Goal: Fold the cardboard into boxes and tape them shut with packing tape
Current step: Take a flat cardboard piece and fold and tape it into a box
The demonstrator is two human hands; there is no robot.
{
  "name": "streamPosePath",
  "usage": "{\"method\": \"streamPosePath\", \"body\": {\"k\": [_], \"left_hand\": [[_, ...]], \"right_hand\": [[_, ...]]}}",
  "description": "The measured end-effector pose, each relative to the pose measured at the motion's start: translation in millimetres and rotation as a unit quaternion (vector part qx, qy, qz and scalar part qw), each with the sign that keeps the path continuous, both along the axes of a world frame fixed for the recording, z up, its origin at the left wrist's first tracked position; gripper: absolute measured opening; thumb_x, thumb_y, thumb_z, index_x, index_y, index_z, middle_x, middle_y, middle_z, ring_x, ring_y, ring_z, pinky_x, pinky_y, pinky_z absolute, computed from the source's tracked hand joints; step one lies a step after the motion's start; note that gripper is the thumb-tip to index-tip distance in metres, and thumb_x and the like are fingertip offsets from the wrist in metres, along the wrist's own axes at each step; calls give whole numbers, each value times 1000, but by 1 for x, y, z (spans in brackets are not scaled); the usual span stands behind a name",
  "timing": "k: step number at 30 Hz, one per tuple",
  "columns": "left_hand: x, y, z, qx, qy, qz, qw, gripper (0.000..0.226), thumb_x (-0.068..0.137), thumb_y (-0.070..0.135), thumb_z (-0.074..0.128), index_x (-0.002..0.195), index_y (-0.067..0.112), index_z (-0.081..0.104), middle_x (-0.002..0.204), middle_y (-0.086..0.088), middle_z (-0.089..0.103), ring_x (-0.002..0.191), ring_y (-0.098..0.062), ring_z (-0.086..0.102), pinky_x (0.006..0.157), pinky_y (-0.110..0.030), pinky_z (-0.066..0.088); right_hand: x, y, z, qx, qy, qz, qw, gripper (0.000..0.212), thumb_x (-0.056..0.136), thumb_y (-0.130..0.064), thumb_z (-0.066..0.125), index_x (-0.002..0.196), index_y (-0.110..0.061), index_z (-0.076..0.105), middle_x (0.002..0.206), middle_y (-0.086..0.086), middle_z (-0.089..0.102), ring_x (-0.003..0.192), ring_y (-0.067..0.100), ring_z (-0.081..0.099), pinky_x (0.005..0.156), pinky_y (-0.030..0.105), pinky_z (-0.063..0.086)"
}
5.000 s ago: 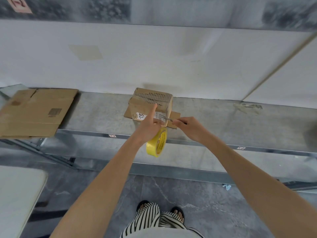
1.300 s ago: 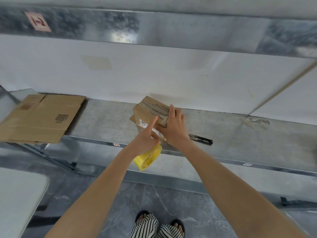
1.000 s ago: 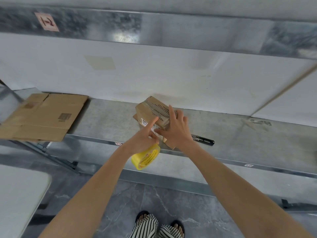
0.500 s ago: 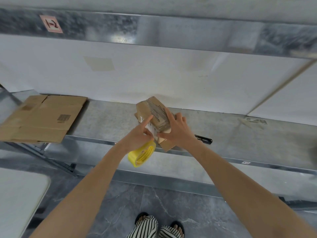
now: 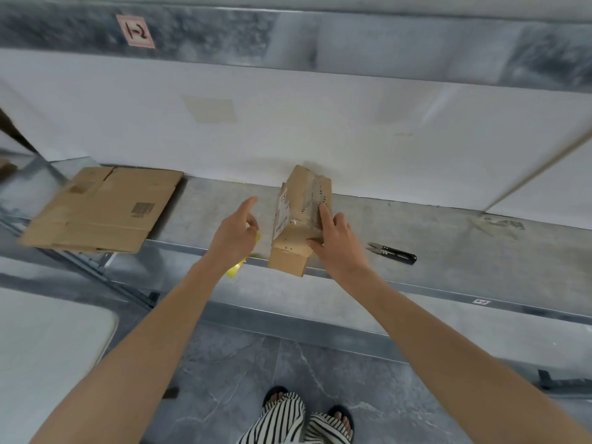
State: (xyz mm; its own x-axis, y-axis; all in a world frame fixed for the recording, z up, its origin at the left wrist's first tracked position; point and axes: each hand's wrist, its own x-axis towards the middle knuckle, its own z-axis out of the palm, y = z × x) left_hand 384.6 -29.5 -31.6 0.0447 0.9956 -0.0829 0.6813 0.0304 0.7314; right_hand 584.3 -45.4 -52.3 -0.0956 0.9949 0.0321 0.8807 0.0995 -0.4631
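A small brown cardboard box (image 5: 296,219) with a white label lies lengthwise on the metal shelf (image 5: 448,238), its near end flap hanging over the front edge. My right hand (image 5: 333,235) grips its right side, fingers on top and thumb by the near flap. My left hand (image 5: 235,233) hovers just left of the box with the index finger stretched out. It holds the yellow roll of packing tape (image 5: 235,270), which is mostly hidden beneath the palm and wrist.
A flattened cardboard sheet (image 5: 102,209) lies at the shelf's left end. Small black snips (image 5: 392,253) rest on the shelf right of the box. A white wall backs the shelf, and a white tabletop (image 5: 41,357) sits lower left.
The box has been turned so its long side runs away from me. My left hand has come off the box and moved left with the tape roll. The snips were put down earlier.
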Motion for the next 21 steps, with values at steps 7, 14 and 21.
{"method": "streamPosePath", "body": {"k": [7,14,21], "left_hand": [[-14,17,-8,36,82,3,996,48,88,2,42,134,15,49,102,2,57,104,-22,53,91,-33,40],[-3,15,-25,29,70,6,997,12,85,17,64,95,12,69,94,3,52,89,-18,56,78,-28,40],[3,14,-36,54,41,7,998,12,89,14,59,83,11,68,91,-1,58,81,-14,53,74,-22,37]], "right_hand": [[-1,-2,4,18,-5,0,1000,64,95,-23,48,149,-12,15,123,12,39,109,26,44,83,34,46],[0,-4,-2,11,-21,-3,1000,64,96,-25,47,149,-10,15,124,12,40,109,26,44,86,36,47],[5,-6,-5,18,-20,-4,1000,66,96,-30,50,149,-11,15,123,11,41,108,23,45,88,33,45]]}}
